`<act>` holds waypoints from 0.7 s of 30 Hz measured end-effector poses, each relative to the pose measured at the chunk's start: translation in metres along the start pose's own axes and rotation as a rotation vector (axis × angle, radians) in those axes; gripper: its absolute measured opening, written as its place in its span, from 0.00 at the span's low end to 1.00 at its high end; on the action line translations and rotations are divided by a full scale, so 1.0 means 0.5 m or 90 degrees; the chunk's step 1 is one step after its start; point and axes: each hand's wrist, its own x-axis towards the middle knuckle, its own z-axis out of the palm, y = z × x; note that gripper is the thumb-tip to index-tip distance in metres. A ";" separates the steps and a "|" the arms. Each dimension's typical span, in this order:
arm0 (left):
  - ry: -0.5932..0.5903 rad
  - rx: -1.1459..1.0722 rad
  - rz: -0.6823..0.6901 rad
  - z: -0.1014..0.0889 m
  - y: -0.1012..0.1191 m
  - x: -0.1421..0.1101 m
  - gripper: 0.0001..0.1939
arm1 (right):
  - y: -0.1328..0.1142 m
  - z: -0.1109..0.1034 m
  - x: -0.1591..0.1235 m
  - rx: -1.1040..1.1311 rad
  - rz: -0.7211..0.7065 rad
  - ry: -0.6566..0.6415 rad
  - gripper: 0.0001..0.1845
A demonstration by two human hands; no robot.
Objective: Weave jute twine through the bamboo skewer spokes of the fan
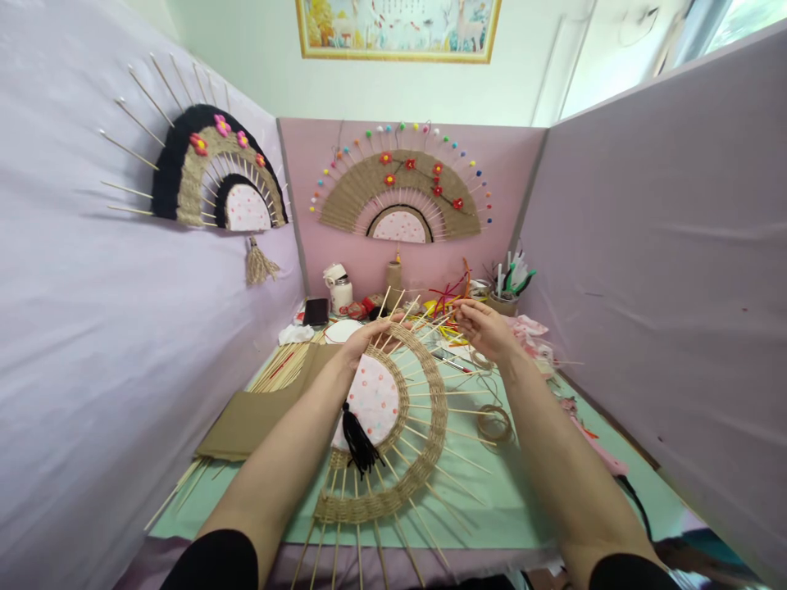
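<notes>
A half-round woven fan (438,410) with thin bamboo sticks radiating outward lies tilted before me. Its white centre (378,389) has pink dots, and a black tassel (360,438) hangs there. My left hand (369,338) grips the fan's far end around the sticks, the fingers partly behind it. Just right of the stick tips, my right hand (483,328) is raised with thumb and fingertips pinched on thin twine, whose strand is hard to see. A loose coil of brown twine (493,424) rests on the table below that hand.
Brown card (237,422) and a bundle of sticks (279,369) lie left on the green table. Behind stand a white bottle (338,291), a phone (316,311), a twine spool (393,283) and a tool pot (504,303). Finished fans (402,184) hang on the partitions. A pink corded tool (599,447) lies right.
</notes>
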 end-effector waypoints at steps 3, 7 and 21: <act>0.001 -0.011 0.002 -0.001 0.003 -0.006 0.17 | -0.004 0.004 -0.004 -0.006 -0.024 -0.006 0.11; 0.009 -0.022 0.010 -0.006 0.008 -0.013 0.18 | 0.024 -0.009 -0.021 -0.021 -0.007 0.006 0.12; 0.027 -0.119 0.022 -0.049 0.006 -0.026 0.20 | 0.143 0.008 -0.068 0.078 0.338 -0.188 0.26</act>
